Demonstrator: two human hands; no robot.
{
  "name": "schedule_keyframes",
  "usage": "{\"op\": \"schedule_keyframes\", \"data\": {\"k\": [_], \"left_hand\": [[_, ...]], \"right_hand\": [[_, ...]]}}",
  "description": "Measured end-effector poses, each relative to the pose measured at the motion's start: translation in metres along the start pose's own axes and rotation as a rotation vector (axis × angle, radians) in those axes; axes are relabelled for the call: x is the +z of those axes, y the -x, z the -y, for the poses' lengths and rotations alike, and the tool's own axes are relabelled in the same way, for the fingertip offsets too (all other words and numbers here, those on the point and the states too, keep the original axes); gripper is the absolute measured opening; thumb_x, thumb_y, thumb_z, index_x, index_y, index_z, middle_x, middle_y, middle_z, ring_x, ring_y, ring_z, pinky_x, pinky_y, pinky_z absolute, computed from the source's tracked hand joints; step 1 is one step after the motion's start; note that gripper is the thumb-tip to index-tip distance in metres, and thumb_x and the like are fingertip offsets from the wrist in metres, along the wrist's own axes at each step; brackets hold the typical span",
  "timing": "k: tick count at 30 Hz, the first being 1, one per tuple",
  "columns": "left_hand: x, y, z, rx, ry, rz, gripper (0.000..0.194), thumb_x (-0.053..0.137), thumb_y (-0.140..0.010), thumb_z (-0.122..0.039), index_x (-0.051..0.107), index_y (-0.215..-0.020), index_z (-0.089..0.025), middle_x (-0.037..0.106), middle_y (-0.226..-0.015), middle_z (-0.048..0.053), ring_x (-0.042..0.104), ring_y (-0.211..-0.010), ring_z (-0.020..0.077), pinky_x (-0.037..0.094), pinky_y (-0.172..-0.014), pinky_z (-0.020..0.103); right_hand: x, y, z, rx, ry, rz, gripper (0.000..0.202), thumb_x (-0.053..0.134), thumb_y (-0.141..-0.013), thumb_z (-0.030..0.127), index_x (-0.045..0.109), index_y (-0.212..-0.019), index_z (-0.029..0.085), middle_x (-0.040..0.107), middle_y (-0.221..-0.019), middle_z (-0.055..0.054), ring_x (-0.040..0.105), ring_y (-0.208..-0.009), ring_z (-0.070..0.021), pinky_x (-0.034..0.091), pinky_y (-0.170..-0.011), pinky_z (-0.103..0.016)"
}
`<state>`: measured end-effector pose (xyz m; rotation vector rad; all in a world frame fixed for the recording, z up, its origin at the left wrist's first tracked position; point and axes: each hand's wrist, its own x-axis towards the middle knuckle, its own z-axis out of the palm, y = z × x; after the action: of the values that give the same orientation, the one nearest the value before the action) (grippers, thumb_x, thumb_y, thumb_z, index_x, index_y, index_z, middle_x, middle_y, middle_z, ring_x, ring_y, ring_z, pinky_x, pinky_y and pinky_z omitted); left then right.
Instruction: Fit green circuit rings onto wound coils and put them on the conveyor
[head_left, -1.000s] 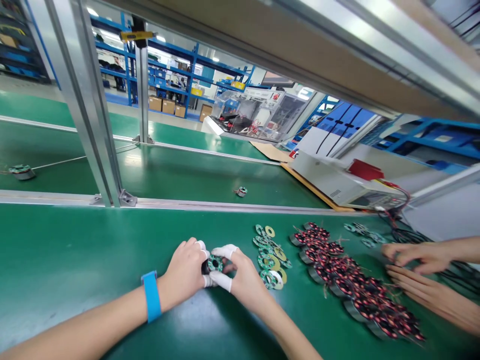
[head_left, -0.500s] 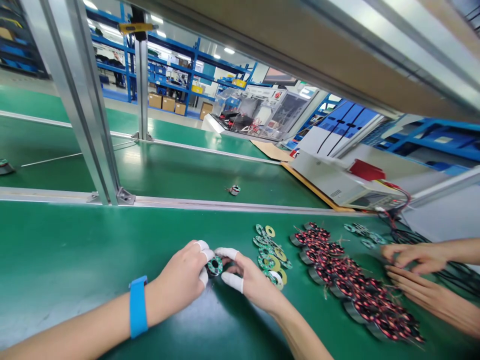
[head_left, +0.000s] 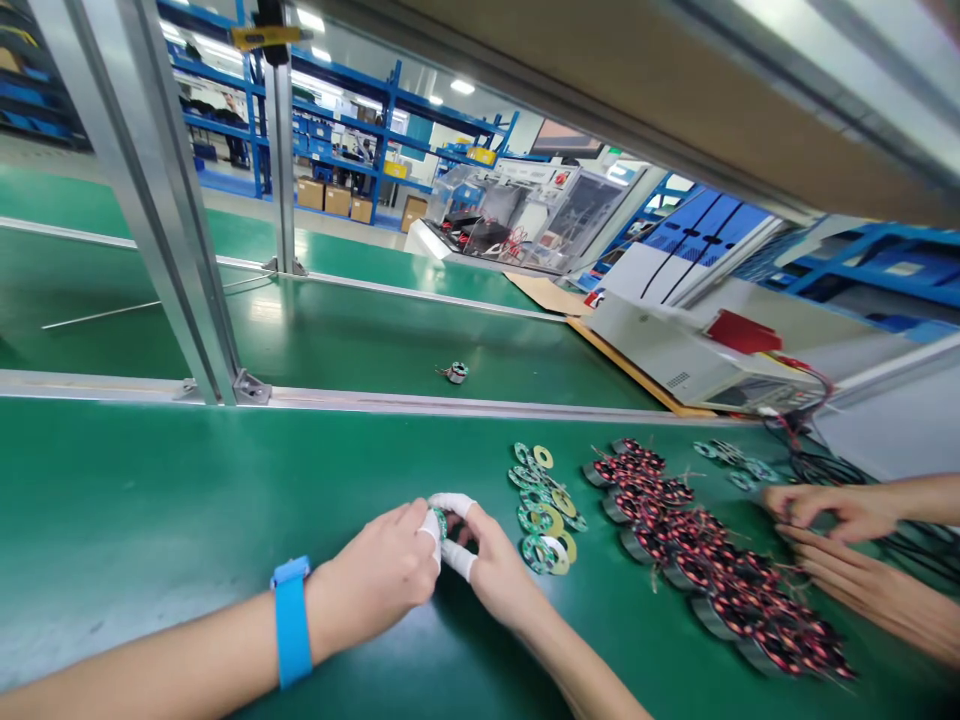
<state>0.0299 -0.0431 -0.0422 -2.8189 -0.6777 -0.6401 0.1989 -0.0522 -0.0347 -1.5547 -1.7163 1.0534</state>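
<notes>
My left hand (head_left: 390,570), with white finger cots and a blue band at the wrist, pinches a small round part with a green ring-shaped circuit board (head_left: 441,522) on it. White cots also cover fingertips of my right hand (head_left: 495,570), whose thumb and forefinger curve round the same part from the right. Most of the part is hidden behind my left fingers. Just right of my right hand lie several loose green ring boards (head_left: 534,518) and yellow rings (head_left: 543,457). Beyond them stand rows of copper-wound motor stators (head_left: 697,545).
Another person's hands (head_left: 832,525) work at the right edge, near more ring boards (head_left: 739,460) and black cables (head_left: 840,470). A metal rail (head_left: 450,405) crosses behind my hands. Past it sits one small wound part (head_left: 456,372). An upright metal post (head_left: 165,200) stands left.
My left hand has turned and moved slightly right over the part, hiding most of the ring board. Behind the rail, the small wound part has shifted left; another at the far left has gone from view.
</notes>
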Motion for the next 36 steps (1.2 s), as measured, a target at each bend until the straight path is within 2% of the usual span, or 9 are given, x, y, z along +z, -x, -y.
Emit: {"op": "schedule_keyframes", "data": {"k": [2, 5, 9, 13, 16, 18, 22, 28, 36], "left_hand": [[0.001, 0.000, -0.002, -0.004, -0.044, -0.003, 0.017, 0.048, -0.079, -0.004, 0.063, -0.087, -0.004, 0.063, -0.085, 0.017, 0.055, -0.098, 0.0289, 0.049, -0.079, 0.038], [0.001, 0.000, -0.001, 0.013, -0.039, 0.012, 0.016, 0.048, -0.079, -0.004, 0.063, -0.084, -0.006, 0.063, -0.081, 0.014, 0.057, -0.093, 0.0279, 0.050, -0.077, 0.037], [-0.003, -0.003, 0.007, -0.029, 0.114, 0.093, 0.019, 0.044, -0.082, -0.004, 0.061, -0.078, -0.010, 0.061, -0.077, 0.009, 0.056, -0.084, 0.0223, 0.049, -0.072, 0.032], [-0.013, -0.006, 0.015, -0.321, 0.471, 0.079, 0.016, 0.051, -0.078, -0.011, 0.060, -0.091, -0.017, 0.058, -0.090, 0.005, 0.053, -0.085, 0.0178, 0.047, -0.076, 0.028], [-0.017, -0.008, 0.017, -0.567, 0.598, 0.057, 0.043, 0.069, -0.066, -0.028, 0.056, -0.104, -0.016, 0.055, -0.100, 0.007, 0.050, -0.091, 0.0211, 0.045, -0.080, 0.032], [-0.014, -0.009, 0.018, -0.627, 0.561, 0.128, 0.049, 0.076, -0.058, -0.040, 0.059, -0.095, -0.014, 0.055, -0.093, 0.007, 0.049, -0.086, 0.0230, 0.044, -0.076, 0.035], [-0.003, -0.010, 0.021, -0.575, 0.483, 0.229, 0.030, 0.071, -0.069, -0.044, 0.064, -0.075, -0.015, 0.057, -0.080, 0.005, 0.048, -0.079, 0.0211, 0.039, -0.069, 0.031], [0.005, -0.008, 0.025, -0.510, 0.457, 0.250, 0.031, 0.073, -0.066, -0.045, 0.065, -0.072, -0.016, 0.056, -0.073, 0.003, 0.047, -0.076, 0.0198, 0.035, -0.065, 0.029], [0.007, -0.007, 0.023, -0.497, 0.441, 0.241, 0.030, 0.070, -0.070, -0.045, 0.063, -0.068, -0.015, 0.055, -0.073, 0.003, 0.047, -0.076, 0.0197, 0.035, -0.063, 0.029]], "right_hand": [[0.001, 0.000, -0.001, -0.006, -0.007, -0.009, 0.036, 0.053, -0.065, 0.018, 0.060, -0.100, 0.018, 0.056, -0.080, -0.003, 0.049, -0.069, -0.0170, 0.042, -0.064, -0.030], [0.000, -0.002, -0.001, -0.001, -0.008, -0.003, 0.036, 0.054, -0.064, 0.019, 0.061, -0.100, 0.018, 0.055, -0.078, -0.002, 0.048, -0.068, -0.0165, 0.041, -0.063, -0.029], [-0.003, -0.004, 0.001, -0.001, 0.004, 0.033, 0.035, 0.056, -0.065, 0.019, 0.061, -0.100, 0.018, 0.057, -0.080, -0.002, 0.050, -0.068, -0.0163, 0.042, -0.063, -0.029], [-0.009, -0.003, 0.003, -0.024, -0.026, 0.056, 0.038, 0.057, -0.067, 0.020, 0.059, -0.105, 0.018, 0.059, -0.088, -0.005, 0.054, -0.076, -0.0188, 0.046, -0.067, -0.032], [-0.012, -0.001, 0.005, -0.041, -0.159, 0.111, 0.044, 0.060, -0.070, 0.024, 0.055, -0.113, 0.019, 0.059, -0.099, -0.008, 0.056, -0.088, -0.0206, 0.049, -0.074, -0.034], [-0.012, 0.000, 0.005, -0.066, -0.192, 0.112, 0.045, 0.061, -0.070, 0.025, 0.055, -0.114, 0.018, 0.058, -0.105, -0.009, 0.057, -0.093, -0.0214, 0.051, -0.078, -0.036], [-0.007, -0.001, 0.003, -0.106, -0.087, 0.025, 0.035, 0.064, -0.070, 0.026, 0.062, -0.103, 0.018, 0.060, -0.102, -0.010, 0.059, -0.088, -0.0220, 0.054, -0.074, -0.036], [-0.008, -0.004, 0.007, -0.105, -0.029, 0.046, 0.024, 0.064, -0.071, 0.032, 0.069, -0.090, 0.017, 0.062, -0.090, -0.008, 0.061, -0.078, -0.0200, 0.057, -0.067, -0.032], [0.001, -0.001, 0.012, -0.051, -0.039, -0.013, 0.022, 0.062, -0.068, 0.022, 0.059, -0.089, 0.018, 0.057, -0.087, -0.005, 0.059, -0.078, -0.0190, 0.056, -0.064, -0.031]]}}
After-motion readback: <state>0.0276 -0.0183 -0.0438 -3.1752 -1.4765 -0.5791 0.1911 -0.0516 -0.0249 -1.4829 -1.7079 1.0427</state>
